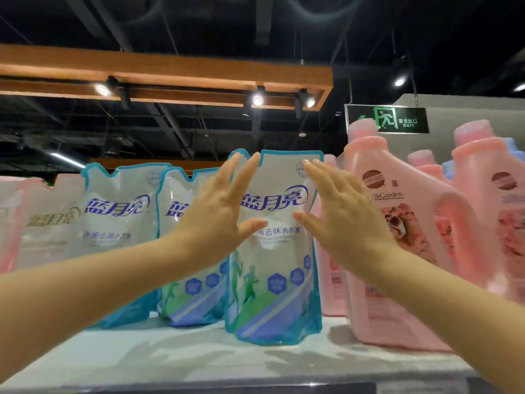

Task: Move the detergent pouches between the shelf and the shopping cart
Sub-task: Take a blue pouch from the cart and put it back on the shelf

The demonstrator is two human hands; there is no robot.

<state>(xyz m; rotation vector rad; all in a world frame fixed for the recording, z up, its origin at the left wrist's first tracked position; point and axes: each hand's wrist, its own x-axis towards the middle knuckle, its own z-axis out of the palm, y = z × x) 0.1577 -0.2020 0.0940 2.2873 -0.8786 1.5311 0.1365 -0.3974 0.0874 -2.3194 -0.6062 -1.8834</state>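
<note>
A blue-and-white detergent pouch (277, 268) stands upright near the front of the white shelf (176, 356). My left hand (218, 206) is spread with straight fingers at the pouch's left upper edge. My right hand (341, 211) is spread the same way at its right upper edge. Neither hand grips the pouch, and I cannot tell whether they touch it. Two more blue pouches, one at the far left (116, 223) and one partly behind my left forearm (181, 280), stand further back. The shopping cart is out of view.
Pink pouches (42, 223) stand at the far left of the shelf. Large pink detergent jugs (397, 237) crowd the right side, close to the front pouch. A green exit sign (387, 119) hangs above. The shelf's front strip lies bare below the pouches.
</note>
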